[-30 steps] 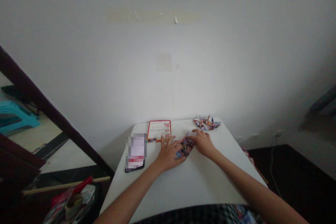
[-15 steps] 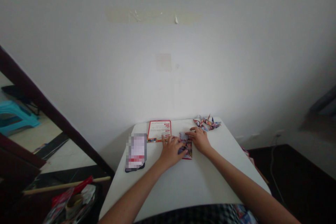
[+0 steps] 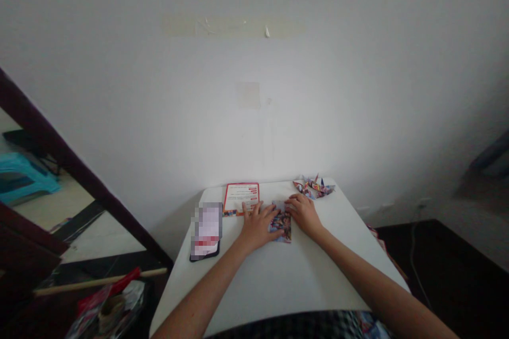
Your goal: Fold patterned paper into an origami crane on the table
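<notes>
A small sheet of colourfully printed paper point(image 3: 282, 226), apparently folded, lies on the white table point(image 3: 278, 280) between my hands. My left hand point(image 3: 258, 225) is spread over the table at the paper's left side, its thumb and a fingertip resting on the sheet. At the upper right edge of the paper, my right hand point(image 3: 305, 216) has its fingers bent and close together, pinching or pressing that edge. The underside of the right fingers is hidden. Beyond my left fingertips lies a red-bordered printed card point(image 3: 241, 196), partly covered by them.
Folded printed paper pieces with pointed tips point(image 3: 314, 186) sit at the table's back right corner. A phone point(image 3: 205, 230), its screen blurred, lies on the left. The wall point(image 3: 254, 137) rises behind the table. On the floor to the left stands a bin with a plastic bag point(image 3: 115, 302).
My left hand has spread its fingers wider and shows more of the printed sheet. The right fingers have drawn back slightly to the right and bent more.
</notes>
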The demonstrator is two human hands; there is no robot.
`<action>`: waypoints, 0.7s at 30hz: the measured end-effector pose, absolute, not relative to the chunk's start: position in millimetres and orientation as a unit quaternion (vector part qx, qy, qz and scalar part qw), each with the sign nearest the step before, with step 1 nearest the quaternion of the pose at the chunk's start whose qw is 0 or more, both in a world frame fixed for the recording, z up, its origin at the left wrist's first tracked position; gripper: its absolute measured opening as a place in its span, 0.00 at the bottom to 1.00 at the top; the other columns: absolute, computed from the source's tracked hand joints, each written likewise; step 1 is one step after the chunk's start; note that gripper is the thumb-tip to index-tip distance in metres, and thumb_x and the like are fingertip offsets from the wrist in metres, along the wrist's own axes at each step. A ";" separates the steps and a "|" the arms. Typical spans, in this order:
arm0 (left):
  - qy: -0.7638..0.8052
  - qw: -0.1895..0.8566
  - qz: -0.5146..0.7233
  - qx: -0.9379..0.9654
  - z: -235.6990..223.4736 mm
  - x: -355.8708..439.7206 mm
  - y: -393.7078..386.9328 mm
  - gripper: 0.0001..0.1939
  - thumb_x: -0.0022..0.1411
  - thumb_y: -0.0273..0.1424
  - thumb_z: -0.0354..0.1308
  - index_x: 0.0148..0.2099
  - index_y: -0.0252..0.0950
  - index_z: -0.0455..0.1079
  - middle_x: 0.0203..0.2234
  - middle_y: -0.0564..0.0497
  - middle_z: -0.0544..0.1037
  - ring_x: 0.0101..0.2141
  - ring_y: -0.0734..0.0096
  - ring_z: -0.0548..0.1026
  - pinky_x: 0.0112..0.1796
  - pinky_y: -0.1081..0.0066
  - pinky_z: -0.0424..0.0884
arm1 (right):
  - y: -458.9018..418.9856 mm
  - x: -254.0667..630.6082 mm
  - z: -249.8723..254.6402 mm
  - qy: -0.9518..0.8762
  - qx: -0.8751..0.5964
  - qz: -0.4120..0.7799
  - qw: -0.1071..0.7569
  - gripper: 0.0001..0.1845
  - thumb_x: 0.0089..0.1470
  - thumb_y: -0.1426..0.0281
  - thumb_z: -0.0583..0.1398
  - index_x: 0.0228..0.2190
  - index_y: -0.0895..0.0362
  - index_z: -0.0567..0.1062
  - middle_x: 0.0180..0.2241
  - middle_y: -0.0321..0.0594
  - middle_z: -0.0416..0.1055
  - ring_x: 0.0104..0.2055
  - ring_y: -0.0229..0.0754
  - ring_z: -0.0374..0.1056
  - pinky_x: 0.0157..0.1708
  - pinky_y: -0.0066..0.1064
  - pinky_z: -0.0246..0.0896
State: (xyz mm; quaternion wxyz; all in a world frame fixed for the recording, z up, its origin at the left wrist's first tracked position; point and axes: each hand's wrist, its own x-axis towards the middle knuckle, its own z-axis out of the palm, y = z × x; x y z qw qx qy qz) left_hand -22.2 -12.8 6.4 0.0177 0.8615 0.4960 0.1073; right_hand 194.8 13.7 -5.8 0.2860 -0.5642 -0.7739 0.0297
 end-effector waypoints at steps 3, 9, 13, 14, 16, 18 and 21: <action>0.495 0.021 0.113 0.861 5.0 -22.3 -12.4 0.35 0.59 0.61 0.46 0.65 0.57 0.58 0.65 0.54 0.62 0.66 0.42 0.49 0.55 0.27 0.19 | 8.1 198.1 -9.9 -0.778 -0.551 0.038 0.300 0.11 0.57 0.68 0.60 0.42 0.49 0.78 0.48 0.41 0.70 0.51 0.45 0.65 0.53 0.39 0.56; 0.498 0.025 0.118 0.859 3.1 -22.6 -11.6 0.35 0.58 0.61 0.46 0.64 0.57 0.59 0.66 0.55 0.60 0.67 0.42 0.46 0.55 0.27 0.18 | -13.4 202.4 -14.0 -0.779 -0.541 0.066 0.310 0.07 0.53 0.67 0.63 0.35 0.48 0.80 0.48 0.39 0.71 0.51 0.45 0.66 0.55 0.42 0.55; 0.500 0.031 0.114 0.858 4.1 -22.7 -11.5 0.35 0.58 0.61 0.46 0.64 0.57 0.59 0.66 0.55 0.60 0.67 0.42 0.46 0.55 0.27 0.17 | -22.8 199.6 -8.8 -0.781 -0.547 0.059 0.295 0.05 0.51 0.69 0.63 0.32 0.49 0.80 0.48 0.39 0.71 0.51 0.45 0.65 0.56 0.43 0.53; 0.501 0.031 0.116 0.857 4.2 -22.6 -11.5 0.35 0.58 0.61 0.47 0.64 0.57 0.59 0.66 0.56 0.60 0.67 0.43 0.46 0.55 0.28 0.17 | -23.9 198.4 -6.1 -0.782 -0.550 0.055 0.287 0.04 0.51 0.69 0.63 0.31 0.49 0.80 0.49 0.39 0.71 0.52 0.45 0.64 0.56 0.44 0.52; 0.501 0.032 0.122 0.856 4.3 -22.4 -11.7 0.34 0.58 0.61 0.48 0.64 0.58 0.59 0.66 0.57 0.60 0.67 0.43 0.46 0.55 0.28 0.16 | -24.8 196.0 -0.1 -0.784 -0.558 0.049 0.267 0.03 0.51 0.68 0.64 0.30 0.50 0.79 0.50 0.39 0.70 0.53 0.46 0.63 0.57 0.45 0.50; 0.501 0.033 0.126 0.855 4.8 -21.9 -12.1 0.34 0.58 0.61 0.48 0.64 0.59 0.59 0.66 0.57 0.60 0.67 0.44 0.46 0.55 0.28 0.16 | -24.1 194.1 5.5 -0.788 -0.562 0.042 0.247 0.04 0.52 0.68 0.63 0.32 0.50 0.79 0.51 0.40 0.69 0.53 0.47 0.62 0.57 0.45 0.50; 0.503 0.035 0.122 0.855 6.6 -21.4 -13.1 0.34 0.58 0.60 0.49 0.64 0.58 0.59 0.66 0.56 0.60 0.66 0.43 0.47 0.55 0.28 0.17 | -20.3 192.8 10.3 -0.784 -0.577 0.032 0.225 0.06 0.54 0.67 0.62 0.35 0.50 0.80 0.52 0.41 0.69 0.54 0.47 0.60 0.57 0.44 0.50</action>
